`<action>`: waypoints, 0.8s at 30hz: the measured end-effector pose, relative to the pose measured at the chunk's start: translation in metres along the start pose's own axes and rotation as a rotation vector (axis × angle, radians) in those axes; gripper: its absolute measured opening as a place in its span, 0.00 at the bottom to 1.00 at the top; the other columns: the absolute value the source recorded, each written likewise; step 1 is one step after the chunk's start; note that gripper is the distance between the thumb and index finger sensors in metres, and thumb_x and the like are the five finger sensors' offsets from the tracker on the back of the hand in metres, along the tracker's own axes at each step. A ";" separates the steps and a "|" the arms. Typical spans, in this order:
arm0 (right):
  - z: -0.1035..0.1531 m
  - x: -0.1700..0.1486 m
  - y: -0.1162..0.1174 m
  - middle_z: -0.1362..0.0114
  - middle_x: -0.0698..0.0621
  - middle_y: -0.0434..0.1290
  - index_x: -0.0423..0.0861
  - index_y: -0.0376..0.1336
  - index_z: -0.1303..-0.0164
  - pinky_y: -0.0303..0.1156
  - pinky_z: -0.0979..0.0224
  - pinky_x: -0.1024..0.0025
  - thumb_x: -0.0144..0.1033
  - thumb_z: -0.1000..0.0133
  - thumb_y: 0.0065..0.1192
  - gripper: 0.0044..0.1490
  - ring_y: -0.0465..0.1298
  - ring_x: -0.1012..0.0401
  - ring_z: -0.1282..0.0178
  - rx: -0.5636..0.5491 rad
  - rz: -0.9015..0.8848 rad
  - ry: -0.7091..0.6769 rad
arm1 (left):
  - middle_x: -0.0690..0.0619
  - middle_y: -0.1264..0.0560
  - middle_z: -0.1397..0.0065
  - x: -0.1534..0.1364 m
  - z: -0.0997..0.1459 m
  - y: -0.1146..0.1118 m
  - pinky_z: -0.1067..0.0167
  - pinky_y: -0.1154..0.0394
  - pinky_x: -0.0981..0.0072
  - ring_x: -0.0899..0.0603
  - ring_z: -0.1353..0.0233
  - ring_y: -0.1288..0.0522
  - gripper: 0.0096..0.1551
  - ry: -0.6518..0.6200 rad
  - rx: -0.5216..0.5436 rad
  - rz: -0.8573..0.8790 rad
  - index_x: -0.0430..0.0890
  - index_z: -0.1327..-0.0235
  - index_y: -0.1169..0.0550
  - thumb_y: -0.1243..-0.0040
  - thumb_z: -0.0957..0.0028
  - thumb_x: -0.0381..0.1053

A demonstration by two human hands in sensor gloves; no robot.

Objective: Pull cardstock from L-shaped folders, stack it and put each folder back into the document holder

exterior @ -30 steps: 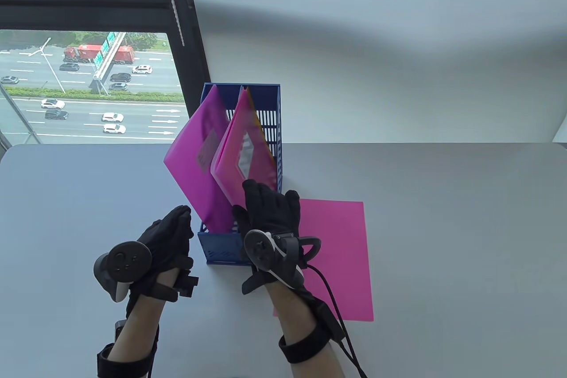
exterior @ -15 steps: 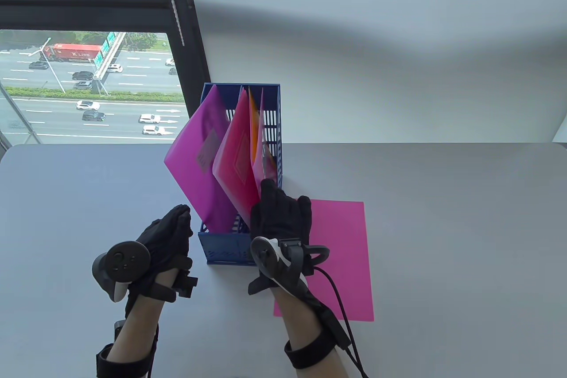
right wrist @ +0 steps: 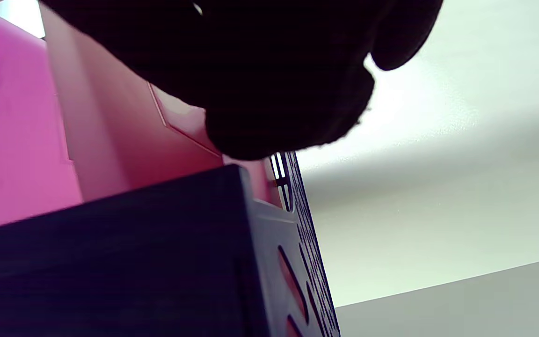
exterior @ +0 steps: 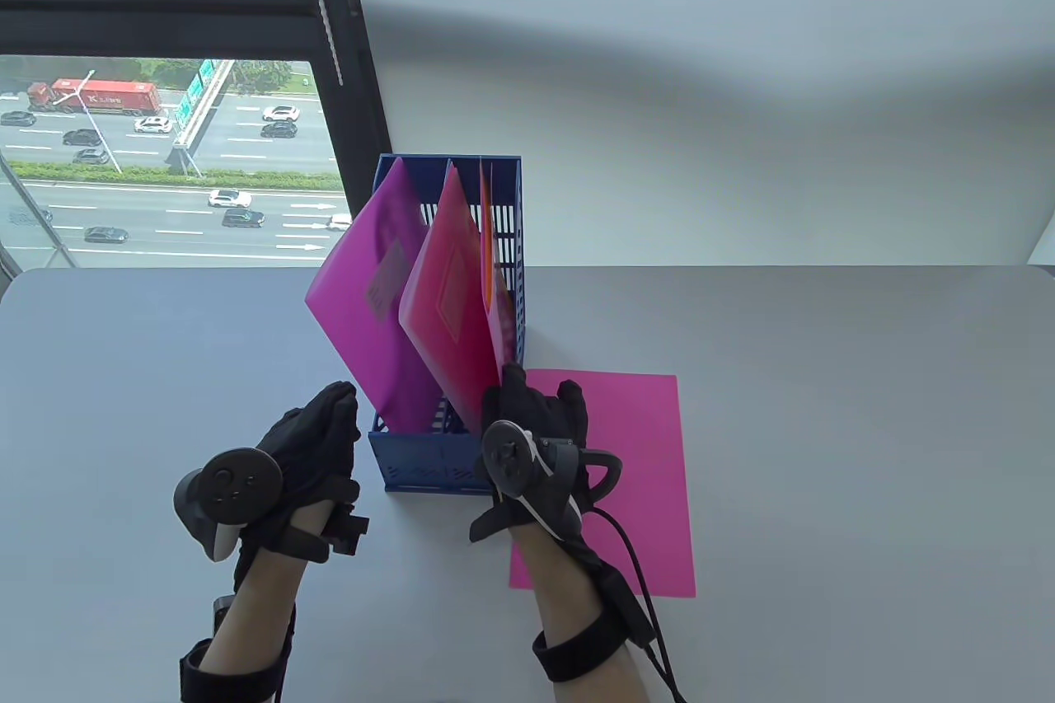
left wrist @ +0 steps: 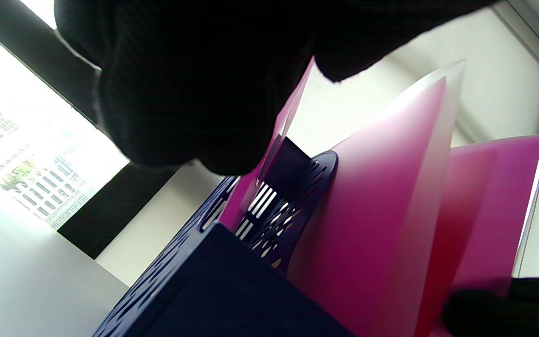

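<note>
Grey desk (exterior: 824, 423), blue document holder (exterior: 429, 464) near its back edge: right hand (exterior: 536, 414) reaches with uncurled fingers for the rightmost folder (exterior: 503, 320), left hand (exterior: 317, 439) rests flat on the holder's side; next up, pinch and lift.

Red truck (exterior: 95, 96) on the road outside the window, far left: white lettering on its side, roughly "K LINE", too small to be sure. Grey label patches on the pink folders (exterior: 387, 283): unreadable.
</note>
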State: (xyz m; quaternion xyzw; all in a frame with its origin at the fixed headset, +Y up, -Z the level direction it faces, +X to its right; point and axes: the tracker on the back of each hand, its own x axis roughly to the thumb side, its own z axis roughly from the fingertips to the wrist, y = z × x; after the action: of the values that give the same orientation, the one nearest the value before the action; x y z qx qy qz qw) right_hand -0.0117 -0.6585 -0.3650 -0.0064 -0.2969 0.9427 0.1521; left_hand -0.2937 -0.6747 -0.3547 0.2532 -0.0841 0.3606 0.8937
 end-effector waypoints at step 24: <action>0.005 0.000 -0.090 0.56 0.60 0.85 0.44 0.74 0.40 0.65 0.22 0.54 0.52 0.39 0.71 0.27 0.84 0.64 0.63 -0.343 -0.158 -0.059 | 0.46 0.13 0.54 0.022 0.001 0.017 0.36 0.29 0.39 0.38 0.60 0.12 0.28 -0.096 0.089 -0.001 0.36 0.41 0.16 0.43 0.37 0.57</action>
State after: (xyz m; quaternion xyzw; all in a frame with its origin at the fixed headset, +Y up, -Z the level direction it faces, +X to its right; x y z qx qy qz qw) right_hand 0.0132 -0.5913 -0.3109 0.0188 -0.4574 0.8631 0.2134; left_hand -0.2893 -0.6513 -0.3392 0.3098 -0.1104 0.3509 0.8768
